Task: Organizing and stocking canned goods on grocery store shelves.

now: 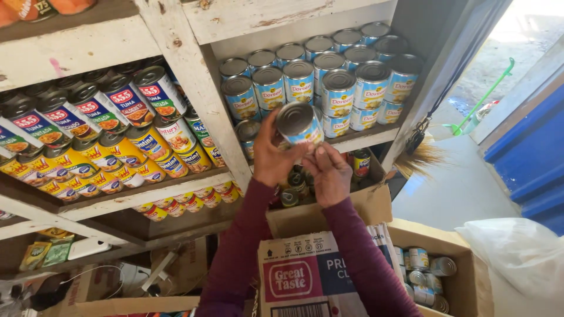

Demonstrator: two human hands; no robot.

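Can (299, 124) clasped in both hands (301, 163) before worn white wooden shelf (176, 53) of tins.

Daylight floods from the overexposed doorway (529, 23) at right; lower shelves (117, 235) sit shadowed, edges slightly bowed.

We see only the top and upper label of the can (298, 124); our left hand (271, 155) covers its lower left side. The cans in the open box (426, 276) are cut off by the bottom edge. Small dark tins (292, 186) behind our right hand (329, 173) are partly hidden.
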